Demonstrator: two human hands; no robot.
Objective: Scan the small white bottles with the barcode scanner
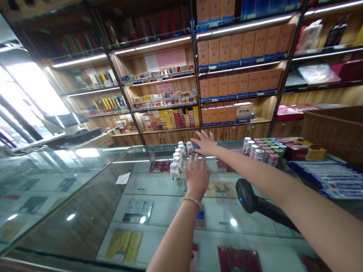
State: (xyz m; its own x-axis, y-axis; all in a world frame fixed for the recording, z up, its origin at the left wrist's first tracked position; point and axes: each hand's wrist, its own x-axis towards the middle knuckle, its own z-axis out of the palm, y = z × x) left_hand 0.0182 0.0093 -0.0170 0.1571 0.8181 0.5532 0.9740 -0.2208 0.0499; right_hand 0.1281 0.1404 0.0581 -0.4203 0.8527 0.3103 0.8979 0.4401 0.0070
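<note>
Several small white-capped bottles (175, 170) stand upright in a line on the glass counter (159, 185). My left hand (196, 177), with a pale bracelet at the wrist, is just right of the line, its fingers spread and nothing held. Farther back, my right hand (205, 143) reaches across with its fingers apart, close to a single bottle (190, 148) at the far end beside the line. Whether a fingertip touches that bottle I cannot tell. Beneath my right forearm lies a black handheld barcode scanner (246, 196).
Rows of coloured cans (272, 158) stand at the right of the counter. Next to them are stacked red and yellow packets (307, 151) and blue-white packages (329, 177). A paper slip (123, 178) lies at the left. Behind, shelves hold orange boxes (224, 88). Flat packs show under the glass.
</note>
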